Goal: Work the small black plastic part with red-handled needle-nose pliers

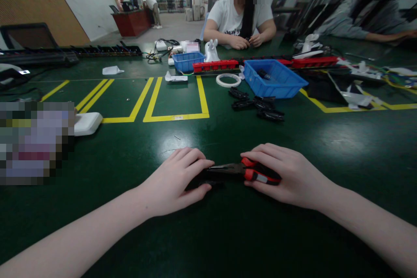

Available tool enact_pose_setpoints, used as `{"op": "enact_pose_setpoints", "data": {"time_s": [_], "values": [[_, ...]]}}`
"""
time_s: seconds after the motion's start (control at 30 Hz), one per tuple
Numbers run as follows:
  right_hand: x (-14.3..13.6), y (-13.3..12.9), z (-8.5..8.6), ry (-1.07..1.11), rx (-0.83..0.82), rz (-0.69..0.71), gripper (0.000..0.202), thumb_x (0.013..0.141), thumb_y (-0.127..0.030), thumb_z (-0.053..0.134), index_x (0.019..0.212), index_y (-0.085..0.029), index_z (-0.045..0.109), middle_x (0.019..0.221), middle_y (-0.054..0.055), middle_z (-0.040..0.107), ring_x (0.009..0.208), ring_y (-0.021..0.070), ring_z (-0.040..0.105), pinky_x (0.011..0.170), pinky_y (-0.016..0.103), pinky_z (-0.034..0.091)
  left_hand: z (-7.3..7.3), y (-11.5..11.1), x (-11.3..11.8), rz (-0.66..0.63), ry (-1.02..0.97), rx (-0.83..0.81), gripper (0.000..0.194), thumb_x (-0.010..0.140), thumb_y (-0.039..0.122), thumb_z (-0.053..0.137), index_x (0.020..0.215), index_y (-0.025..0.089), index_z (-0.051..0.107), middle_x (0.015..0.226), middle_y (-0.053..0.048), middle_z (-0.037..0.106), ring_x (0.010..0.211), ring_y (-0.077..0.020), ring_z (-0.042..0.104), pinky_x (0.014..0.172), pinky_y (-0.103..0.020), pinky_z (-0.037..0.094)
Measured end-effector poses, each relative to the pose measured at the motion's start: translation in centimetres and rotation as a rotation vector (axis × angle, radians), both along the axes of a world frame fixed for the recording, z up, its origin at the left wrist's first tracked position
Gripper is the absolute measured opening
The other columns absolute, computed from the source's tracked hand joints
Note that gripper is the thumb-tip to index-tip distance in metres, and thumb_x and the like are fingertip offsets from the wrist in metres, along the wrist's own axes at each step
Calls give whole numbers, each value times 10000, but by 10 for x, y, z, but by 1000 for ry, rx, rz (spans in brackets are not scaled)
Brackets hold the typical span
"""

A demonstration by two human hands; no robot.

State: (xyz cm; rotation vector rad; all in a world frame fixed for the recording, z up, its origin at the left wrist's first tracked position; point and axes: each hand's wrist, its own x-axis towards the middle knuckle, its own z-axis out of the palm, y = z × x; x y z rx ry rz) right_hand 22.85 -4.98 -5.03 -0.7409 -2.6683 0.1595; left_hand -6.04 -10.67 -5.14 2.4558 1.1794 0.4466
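My right hand (283, 173) is closed around the red and black handles of a pair of needle-nose pliers (243, 169). The jaws point left and reach the fingertips of my left hand (182, 178). That hand is curled over a small black part (211, 181), mostly hidden under the fingers and dark against the green table (143, 234). What the plier tips touch cannot be made out. Several black parts (256, 103) of similar colour lie in a loose group beyond my right hand. A thin metal pin (177, 137) rests on the table past my left hand.
A blue bin (273, 79) with dark pieces inside stands behind the black parts, beside a tape roll (228, 80). Farther back are a smaller blue bin (188, 61) and red strips (215, 66). A white device (87, 123) lies left. Opposite sits a person (239, 17).
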Motion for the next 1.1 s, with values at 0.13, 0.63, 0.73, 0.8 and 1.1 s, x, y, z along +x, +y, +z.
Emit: {"op": "enact_pose_setpoints", "data": {"time_s": [0.13,0.63,0.73,0.8,1.1], "values": [[-2,-2,0,-11,54,7,363,888,-353,635,1178,-136,612,1015,109,682,856,213,658,693,332,552,-1,0,-1,-5,-3,16,373,948,282,588,1307,193,542,1198,-77,591,1090,-242,531,942,-427,471],[1,2,-4,54,163,13,442,843,-352,694,1230,-155,608,1090,112,701,961,233,663,773,377,542,-2,0,-1,2,10,20,378,943,274,590,1312,209,544,1219,-74,585,1105,-243,532,958,-434,475],[0,2,-3,51,157,10,440,842,-354,693,1226,-155,613,1090,114,704,963,236,667,773,379,544,-2,-1,-1,1,5,26,392,947,279,582,1330,211,535,1220,-82,588,1104,-251,537,955,-443,478],[0,1,-2,46,154,8,442,841,-355,692,1229,-156,614,1093,118,706,967,241,670,775,383,546,-1,-1,-1,2,3,25,409,948,282,580,1348,220,524,1222,-85,588,1102,-255,538,947,-446,483],[2,2,1,48,145,7,427,838,-343,691,1220,-163,628,1091,119,710,956,239,676,774,380,551,0,-2,1,1,15,20,400,953,264,581,1345,208,525,1227,-80,585,1110,-246,533,970,-443,468]]}}
